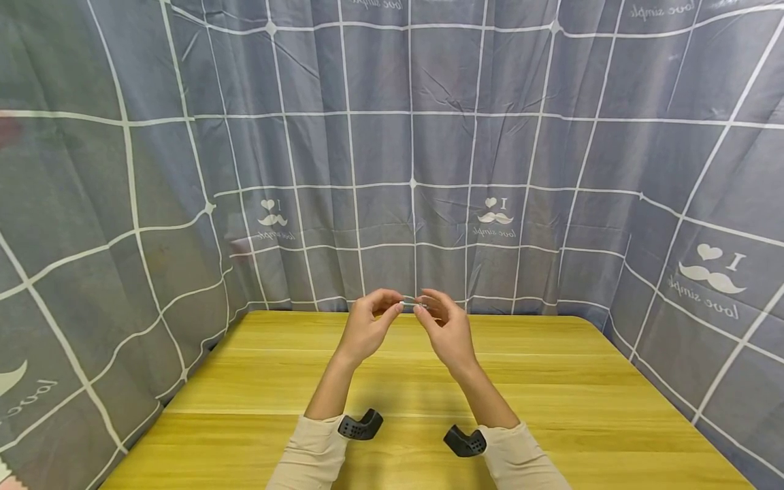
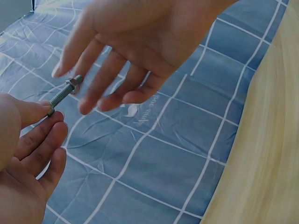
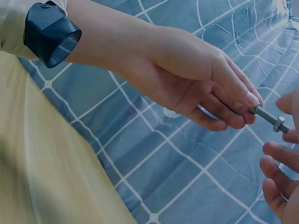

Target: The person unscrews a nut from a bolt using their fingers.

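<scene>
Between the two hands, above the table, is a metal bolt (image 2: 60, 97) with a nut (image 2: 72, 83) threaded near its far end. My left hand (image 1: 366, 328) pinches the bolt by its head, thumb against fingers; the right wrist view shows this left hand (image 3: 187, 77) from across. My right hand (image 1: 452, 332) is at the nut end. Its thumb and fingers are spread around that end, and whether a fingertip touches it I cannot tell. In the head view the bolt (image 1: 410, 304) is very small.
A yellow wood-grain table (image 1: 269, 381) lies below the hands. Grey curtain (image 1: 380, 150) with white grid lines hangs behind it and on both sides. Each sleeve cuff bears a black wrist device, one on the left (image 1: 361, 426) and one on the right (image 1: 465, 442).
</scene>
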`<state>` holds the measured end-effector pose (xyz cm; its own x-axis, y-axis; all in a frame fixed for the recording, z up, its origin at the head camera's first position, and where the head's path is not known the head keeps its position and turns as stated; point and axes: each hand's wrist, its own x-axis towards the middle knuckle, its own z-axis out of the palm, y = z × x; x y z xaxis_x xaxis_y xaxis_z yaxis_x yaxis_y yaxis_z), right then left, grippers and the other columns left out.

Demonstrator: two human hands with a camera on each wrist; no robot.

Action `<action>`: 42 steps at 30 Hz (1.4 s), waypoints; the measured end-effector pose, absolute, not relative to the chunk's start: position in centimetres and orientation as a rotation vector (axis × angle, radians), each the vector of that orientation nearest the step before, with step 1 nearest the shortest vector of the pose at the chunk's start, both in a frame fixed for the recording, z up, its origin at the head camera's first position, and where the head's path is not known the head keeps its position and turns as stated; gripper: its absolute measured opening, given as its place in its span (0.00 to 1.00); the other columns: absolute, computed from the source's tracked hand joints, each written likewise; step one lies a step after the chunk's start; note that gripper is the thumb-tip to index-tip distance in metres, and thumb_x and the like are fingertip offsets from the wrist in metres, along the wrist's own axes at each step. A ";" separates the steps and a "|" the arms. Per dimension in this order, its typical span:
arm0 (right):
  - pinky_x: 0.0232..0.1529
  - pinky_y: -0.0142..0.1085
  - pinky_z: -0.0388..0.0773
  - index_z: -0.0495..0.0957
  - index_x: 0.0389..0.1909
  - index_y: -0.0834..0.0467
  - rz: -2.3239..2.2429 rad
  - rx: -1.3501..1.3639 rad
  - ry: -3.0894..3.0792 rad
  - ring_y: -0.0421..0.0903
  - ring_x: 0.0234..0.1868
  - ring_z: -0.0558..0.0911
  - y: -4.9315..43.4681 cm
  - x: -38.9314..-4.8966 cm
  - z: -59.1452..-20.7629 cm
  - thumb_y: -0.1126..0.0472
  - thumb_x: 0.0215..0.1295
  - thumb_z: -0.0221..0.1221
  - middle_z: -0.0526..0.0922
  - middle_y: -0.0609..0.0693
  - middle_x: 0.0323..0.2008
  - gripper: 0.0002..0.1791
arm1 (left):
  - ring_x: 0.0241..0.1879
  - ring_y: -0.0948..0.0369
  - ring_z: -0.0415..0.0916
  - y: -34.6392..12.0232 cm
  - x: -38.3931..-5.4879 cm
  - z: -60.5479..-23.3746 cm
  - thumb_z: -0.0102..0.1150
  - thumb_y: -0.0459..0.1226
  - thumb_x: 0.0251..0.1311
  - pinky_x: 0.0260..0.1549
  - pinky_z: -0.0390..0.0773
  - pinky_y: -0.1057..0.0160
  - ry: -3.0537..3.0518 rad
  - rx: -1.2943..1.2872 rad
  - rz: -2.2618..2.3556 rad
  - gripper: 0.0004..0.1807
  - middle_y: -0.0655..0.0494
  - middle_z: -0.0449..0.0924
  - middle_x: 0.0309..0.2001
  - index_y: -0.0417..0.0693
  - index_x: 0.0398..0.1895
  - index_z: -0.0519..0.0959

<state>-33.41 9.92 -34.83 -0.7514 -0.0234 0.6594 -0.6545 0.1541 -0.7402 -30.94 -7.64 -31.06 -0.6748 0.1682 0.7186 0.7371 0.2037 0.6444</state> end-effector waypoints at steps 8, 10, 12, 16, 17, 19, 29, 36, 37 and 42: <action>0.47 0.37 0.80 0.85 0.50 0.64 1.661 0.656 -1.917 0.56 0.45 0.85 10.0 -33.7 -34.8 0.65 0.74 0.63 0.87 0.57 0.43 0.09 | 0.40 0.39 0.82 -7.7 -30.9 -31.0 0.59 0.22 0.70 0.48 0.79 0.42 -1.988 -0.844 -1.499 0.05 0.34 0.84 0.39 0.25 0.44 0.81; 0.47 0.39 0.80 0.84 0.54 0.62 1.661 0.667 -1.926 0.55 0.47 0.85 10.0 -33.7 -34.8 0.66 0.73 0.64 0.87 0.56 0.47 0.12 | 0.40 0.40 0.82 -7.7 -30.9 -31.0 0.59 0.22 0.70 0.48 0.79 0.42 -1.989 -0.841 -1.498 0.05 0.35 0.84 0.38 0.25 0.44 0.81; 0.48 0.40 0.80 0.82 0.58 0.61 1.664 0.666 -1.942 0.53 0.48 0.84 10.0 -33.6 -34.8 0.65 0.73 0.64 0.86 0.55 0.50 0.15 | 0.40 0.41 0.82 -7.8 -30.9 -30.9 0.59 0.23 0.70 0.48 0.79 0.41 -1.989 -0.840 -1.495 0.05 0.36 0.84 0.38 0.25 0.44 0.82; 0.50 0.40 0.80 0.82 0.57 0.60 1.674 0.651 -1.962 0.53 0.48 0.85 10.0 -33.6 -34.8 0.62 0.76 0.62 0.87 0.54 0.46 0.14 | 0.40 0.41 0.82 -7.8 -31.0 -30.9 0.59 0.23 0.70 0.49 0.79 0.40 -1.986 -0.845 -1.496 0.05 0.36 0.84 0.39 0.27 0.44 0.82; 0.49 0.39 0.80 0.83 0.56 0.61 1.672 0.652 -1.959 0.53 0.47 0.85 10.0 -33.6 -34.7 0.62 0.76 0.62 0.87 0.54 0.44 0.13 | 0.40 0.41 0.82 -7.8 -31.0 -30.9 0.59 0.23 0.70 0.49 0.79 0.40 -1.986 -0.846 -1.495 0.05 0.36 0.84 0.39 0.27 0.44 0.82; 0.49 0.38 0.81 0.84 0.52 0.62 1.668 0.662 -1.947 0.53 0.46 0.86 10.0 -33.7 -34.7 0.65 0.75 0.61 0.88 0.55 0.43 0.10 | 0.40 0.42 0.82 -7.8 -31.1 -31.0 0.59 0.23 0.70 0.49 0.79 0.40 -1.987 -0.843 -1.494 0.05 0.36 0.84 0.39 0.28 0.43 0.82; 0.51 0.45 0.81 0.82 0.58 0.63 1.645 0.664 -1.965 0.54 0.50 0.84 10.0 -33.7 -34.9 0.62 0.75 0.63 0.86 0.57 0.51 0.15 | 0.39 0.43 0.82 -7.8 -31.2 -31.1 0.59 0.23 0.69 0.48 0.80 0.43 -1.991 -0.839 -1.491 0.05 0.40 0.84 0.38 0.27 0.43 0.82; 0.48 0.39 0.81 0.84 0.52 0.63 1.656 0.701 -1.936 0.55 0.48 0.85 10.1 -33.6 -34.7 0.67 0.74 0.62 0.86 0.55 0.48 0.10 | 0.40 0.42 0.82 -7.8 -31.0 -30.9 0.59 0.23 0.70 0.48 0.79 0.41 -1.990 -0.852 -1.497 0.06 0.35 0.84 0.39 0.25 0.44 0.81; 0.48 0.39 0.81 0.84 0.53 0.63 1.663 0.712 -1.933 0.55 0.48 0.85 10.1 -33.6 -34.7 0.67 0.73 0.63 0.86 0.55 0.49 0.11 | 0.40 0.41 0.82 -7.8 -31.0 -31.0 0.59 0.23 0.70 0.48 0.79 0.41 -1.989 -0.853 -1.497 0.06 0.35 0.84 0.39 0.25 0.44 0.81; 0.49 0.38 0.81 0.83 0.56 0.62 1.675 0.702 -1.942 0.52 0.48 0.85 10.0 -33.5 -34.7 0.65 0.74 0.62 0.85 0.56 0.51 0.13 | 0.40 0.39 0.82 -7.8 -31.0 -31.0 0.59 0.23 0.70 0.48 0.79 0.41 -1.988 -0.852 -1.495 0.05 0.36 0.84 0.39 0.26 0.44 0.82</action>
<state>-33.51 10.04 -34.73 -0.7544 -0.0714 0.6525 -0.6559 0.1205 -0.7451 -31.02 -7.75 -30.97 -0.6752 0.1798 0.7154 0.7372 0.1980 0.6460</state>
